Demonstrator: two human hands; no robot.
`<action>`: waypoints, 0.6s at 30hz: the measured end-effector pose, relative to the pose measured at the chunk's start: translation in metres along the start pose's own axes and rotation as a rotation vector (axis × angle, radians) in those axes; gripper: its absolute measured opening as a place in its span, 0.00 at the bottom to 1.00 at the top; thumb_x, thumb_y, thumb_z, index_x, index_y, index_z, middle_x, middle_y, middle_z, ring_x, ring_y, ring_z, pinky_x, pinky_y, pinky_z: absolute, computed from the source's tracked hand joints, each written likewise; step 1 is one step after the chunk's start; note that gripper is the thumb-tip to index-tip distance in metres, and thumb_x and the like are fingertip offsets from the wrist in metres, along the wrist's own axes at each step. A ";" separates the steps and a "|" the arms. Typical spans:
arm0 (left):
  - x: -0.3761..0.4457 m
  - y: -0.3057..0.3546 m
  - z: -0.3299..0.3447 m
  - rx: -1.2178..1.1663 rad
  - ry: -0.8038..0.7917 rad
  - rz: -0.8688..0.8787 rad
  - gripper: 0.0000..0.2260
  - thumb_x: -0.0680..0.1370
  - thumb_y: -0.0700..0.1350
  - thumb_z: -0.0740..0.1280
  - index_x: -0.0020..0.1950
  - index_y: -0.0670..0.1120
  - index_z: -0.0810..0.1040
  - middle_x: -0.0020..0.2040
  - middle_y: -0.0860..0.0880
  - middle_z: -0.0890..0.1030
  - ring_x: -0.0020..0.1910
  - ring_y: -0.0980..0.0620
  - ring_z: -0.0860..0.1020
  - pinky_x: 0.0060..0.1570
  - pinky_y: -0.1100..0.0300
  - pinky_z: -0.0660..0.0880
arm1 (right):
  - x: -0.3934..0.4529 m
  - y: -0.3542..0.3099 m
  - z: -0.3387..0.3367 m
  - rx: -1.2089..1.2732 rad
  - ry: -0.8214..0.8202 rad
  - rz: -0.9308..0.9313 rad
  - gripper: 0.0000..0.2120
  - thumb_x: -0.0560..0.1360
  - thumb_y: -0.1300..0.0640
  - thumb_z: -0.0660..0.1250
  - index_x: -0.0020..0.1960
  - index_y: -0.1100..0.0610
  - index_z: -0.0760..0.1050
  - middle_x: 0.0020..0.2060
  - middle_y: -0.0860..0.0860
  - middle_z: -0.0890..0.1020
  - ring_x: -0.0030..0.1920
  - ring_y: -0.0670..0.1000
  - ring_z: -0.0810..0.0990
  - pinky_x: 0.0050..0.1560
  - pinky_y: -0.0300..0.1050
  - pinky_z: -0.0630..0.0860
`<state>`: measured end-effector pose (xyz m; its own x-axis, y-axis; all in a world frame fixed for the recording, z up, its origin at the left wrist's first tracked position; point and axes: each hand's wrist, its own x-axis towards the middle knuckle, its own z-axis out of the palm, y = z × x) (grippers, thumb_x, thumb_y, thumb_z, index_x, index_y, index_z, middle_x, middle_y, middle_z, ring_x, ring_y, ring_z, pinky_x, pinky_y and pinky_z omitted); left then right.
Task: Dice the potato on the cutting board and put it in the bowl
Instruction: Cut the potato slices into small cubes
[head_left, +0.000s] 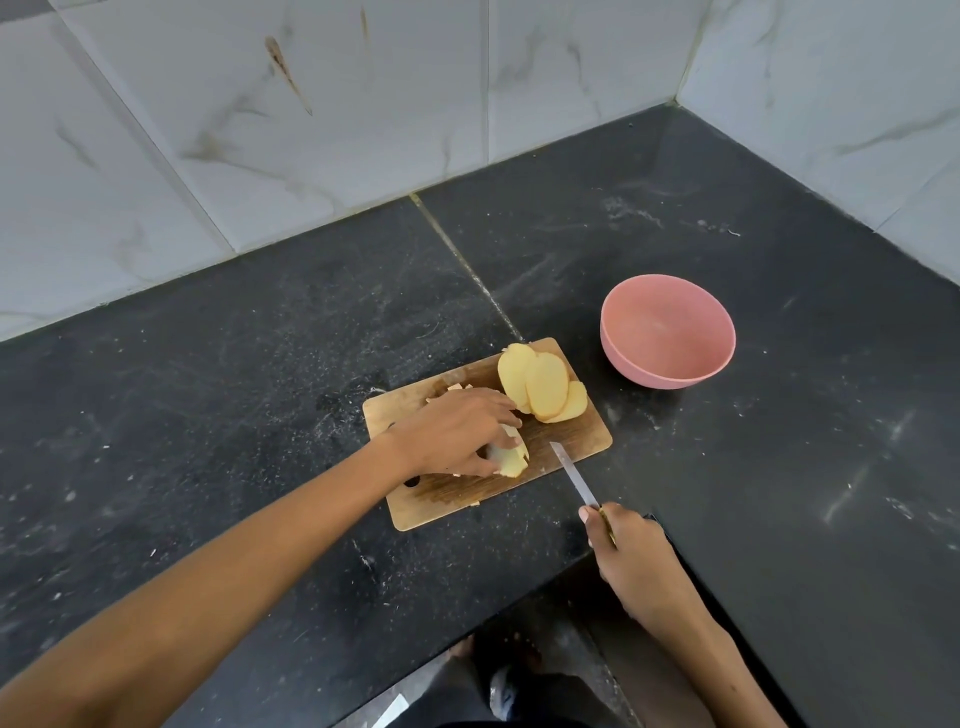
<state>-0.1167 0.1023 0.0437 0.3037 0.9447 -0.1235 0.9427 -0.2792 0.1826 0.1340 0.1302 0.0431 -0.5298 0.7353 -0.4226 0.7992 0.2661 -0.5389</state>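
Potato piece (511, 457): held steady on the cutting board (582, 441) by curled fingers of the left hand (452, 434), probably for cutting. Slices (543, 387): stacked beside it. Knife (574, 475): gripped by the right hand (631, 558), tip on the board. Bowl (667, 332): kept near on the counter (234, 415), nothing seen in it.

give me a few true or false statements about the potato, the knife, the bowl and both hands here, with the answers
1. The pink bowl holds diced potato. False: nothing shows inside it.
2. The right hand holds the knife. True.
3. The left hand rests flat on the counter. False: its fingers curl over a potato piece on the cutting board.
4. Several potato slices lie overlapped at the board's far end. True.
5. The bowl sits on the cutting board. False: it stands on the dark counter, beyond the board's far right corner.
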 end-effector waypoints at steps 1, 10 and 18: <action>-0.001 0.000 0.002 -0.021 0.001 -0.007 0.15 0.78 0.51 0.64 0.63 0.49 0.79 0.68 0.49 0.74 0.71 0.51 0.66 0.70 0.55 0.60 | 0.001 0.000 -0.001 0.002 0.003 0.003 0.12 0.82 0.49 0.54 0.45 0.53 0.71 0.34 0.47 0.77 0.32 0.45 0.77 0.32 0.36 0.70; -0.005 0.009 0.015 -0.147 0.100 -0.095 0.13 0.80 0.49 0.63 0.62 0.48 0.79 0.69 0.48 0.72 0.71 0.50 0.66 0.72 0.57 0.54 | 0.011 -0.007 0.000 0.008 0.013 0.016 0.13 0.82 0.49 0.54 0.46 0.55 0.72 0.34 0.46 0.75 0.32 0.45 0.75 0.34 0.41 0.73; -0.005 0.020 0.022 -0.133 0.186 -0.154 0.14 0.81 0.48 0.62 0.63 0.45 0.78 0.68 0.44 0.73 0.69 0.48 0.69 0.70 0.57 0.59 | 0.019 -0.014 0.000 -0.005 0.016 0.012 0.12 0.82 0.49 0.55 0.44 0.54 0.70 0.34 0.48 0.76 0.33 0.48 0.76 0.34 0.44 0.73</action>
<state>-0.0963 0.0884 0.0267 0.1162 0.9930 0.0196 0.9456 -0.1166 0.3036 0.1128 0.1405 0.0427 -0.5159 0.7483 -0.4171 0.8067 0.2605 -0.5304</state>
